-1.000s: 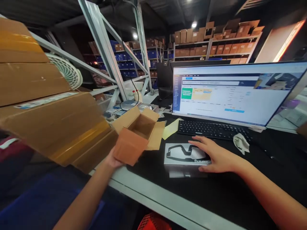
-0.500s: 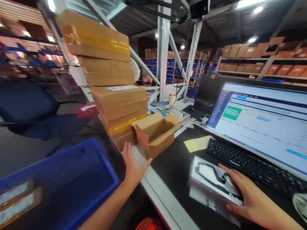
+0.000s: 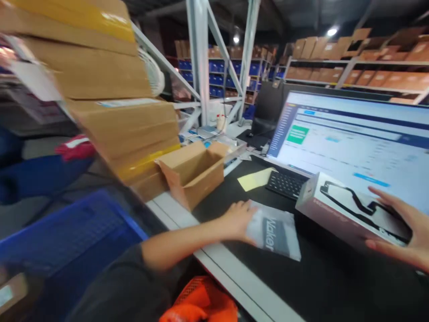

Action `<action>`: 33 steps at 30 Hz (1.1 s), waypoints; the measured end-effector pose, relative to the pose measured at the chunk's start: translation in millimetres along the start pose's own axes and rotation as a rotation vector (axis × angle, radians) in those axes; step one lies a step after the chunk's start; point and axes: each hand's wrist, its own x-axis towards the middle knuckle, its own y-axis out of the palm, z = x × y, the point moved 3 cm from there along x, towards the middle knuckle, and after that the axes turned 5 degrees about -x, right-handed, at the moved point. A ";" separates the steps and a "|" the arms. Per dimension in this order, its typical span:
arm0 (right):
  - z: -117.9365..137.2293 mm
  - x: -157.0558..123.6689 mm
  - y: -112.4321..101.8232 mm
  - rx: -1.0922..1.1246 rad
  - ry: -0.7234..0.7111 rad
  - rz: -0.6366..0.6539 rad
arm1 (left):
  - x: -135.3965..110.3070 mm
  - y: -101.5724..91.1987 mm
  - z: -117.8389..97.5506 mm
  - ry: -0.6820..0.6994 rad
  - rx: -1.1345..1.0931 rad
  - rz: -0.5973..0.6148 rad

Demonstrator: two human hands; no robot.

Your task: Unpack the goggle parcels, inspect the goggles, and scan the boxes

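Observation:
My right hand (image 3: 398, 228) grips the near right end of a white product box (image 3: 348, 210) printed with a black frame-like outline. The box is raised and tilted over the desk, in front of the monitor. At the middle of the black desktop, my left hand (image 3: 237, 221) has its fingers on the left edge of a flat, clear plastic packet (image 3: 276, 230) with a grey label reading "Waker". The fingertips there are partly hidden and blurred. An open cardboard box (image 3: 204, 185) stands behind my left hand, its flaps folded out.
A tall stack of taped cartons (image 3: 127, 125) rises at the left. Below it is a blue crate (image 3: 77, 237) with a small carton inside. A keyboard (image 3: 284, 184), yellow paper (image 3: 256, 179) and monitor (image 3: 351, 143) sit at the back. Orange fabric (image 3: 204, 302) lies below the desk edge.
My left hand has moved right from beside the open carton onto the plastic packet. My right hand has lifted the white box off the desk, uncovering the packet. The view has shifted right.

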 end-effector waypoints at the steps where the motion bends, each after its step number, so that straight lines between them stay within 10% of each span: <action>1: -4.3 -5.3 -9.8 -0.015 0.026 0.036 | 11.7 -1.9 -0.4 0.011 0.001 0.035; 12: -17.8 -19.2 -40.1 -0.056 0.134 0.078 | 83.3 -20.0 -1.7 0.004 -0.222 -0.086; 21: -20.5 -15.2 -37.8 -0.037 0.070 0.098 | 30.1 -114.2 -33.5 0.155 -0.712 -0.457; 27: -22.3 -18.0 -38.6 -0.035 0.081 0.072 | -1.0 -173.7 -38.3 0.436 -1.126 -0.997; 33: -23.0 -22.1 -38.0 -0.036 0.075 0.084 | 31.9 -153.3 -15.7 0.172 -1.613 -0.719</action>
